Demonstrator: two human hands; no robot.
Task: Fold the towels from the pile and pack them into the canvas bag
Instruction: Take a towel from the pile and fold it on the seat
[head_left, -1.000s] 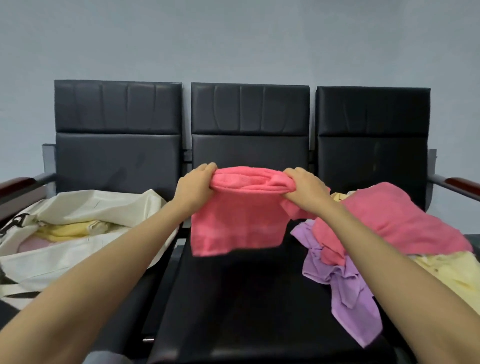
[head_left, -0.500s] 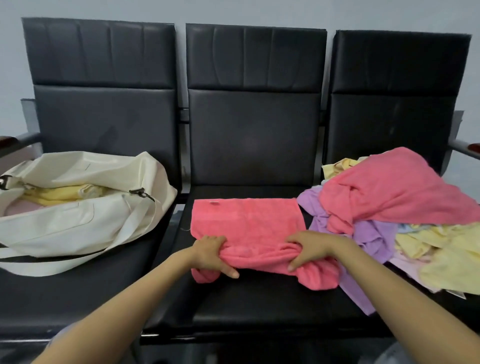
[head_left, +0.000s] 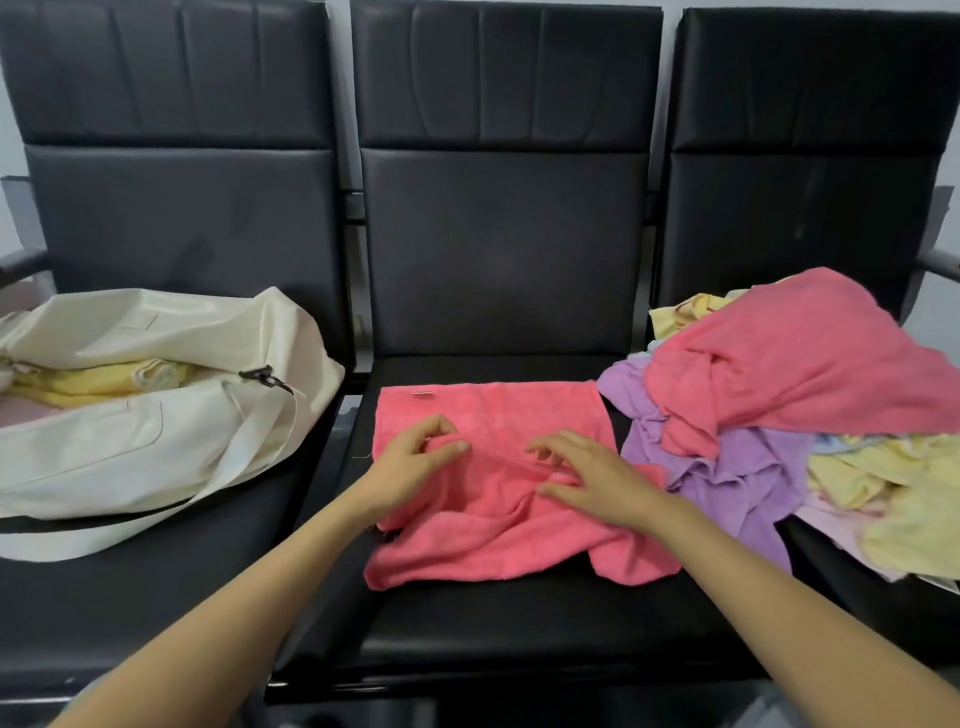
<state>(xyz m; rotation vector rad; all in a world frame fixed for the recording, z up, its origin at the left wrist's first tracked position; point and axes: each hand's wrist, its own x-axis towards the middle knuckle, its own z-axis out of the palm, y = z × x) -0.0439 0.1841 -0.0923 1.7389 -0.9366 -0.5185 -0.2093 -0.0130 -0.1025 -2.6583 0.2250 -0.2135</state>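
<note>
Though rumpled, plush pink terry towel (head_left: 493, 530).

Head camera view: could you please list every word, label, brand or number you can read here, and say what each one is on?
No text in this view can be read.
Small tag at the far edge of the pink towel: too small to read.
Square patch on the canvas bag: no lettering can be made out.
</note>
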